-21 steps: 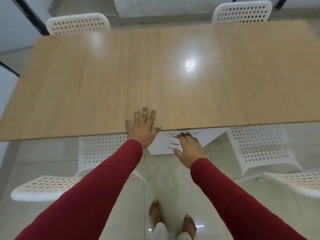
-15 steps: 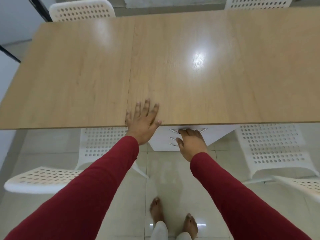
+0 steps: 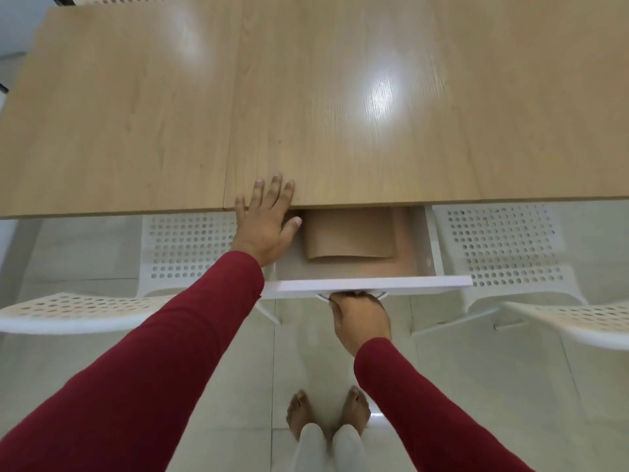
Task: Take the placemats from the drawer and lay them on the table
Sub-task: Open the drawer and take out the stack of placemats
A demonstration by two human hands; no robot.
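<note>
Head view: white chairs (image 3: 190,247) flank open drawer (image 3: 367,287) holding placemats (image 3: 350,235).

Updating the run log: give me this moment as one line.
drawer: open | placemats: inside, untouched | right hand: grip on drawer handle | left hand: flat on table edge

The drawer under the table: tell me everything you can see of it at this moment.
The drawer is white with a flat front panel, pulled partway out from under the wooden table. Its back part is hidden beneath the tabletop. Inside lie tan placemats, the top one curling at its near edge. The right hand grips the metal handle below the front; the left hand rests on the table edge, over the drawer's left side.
</note>
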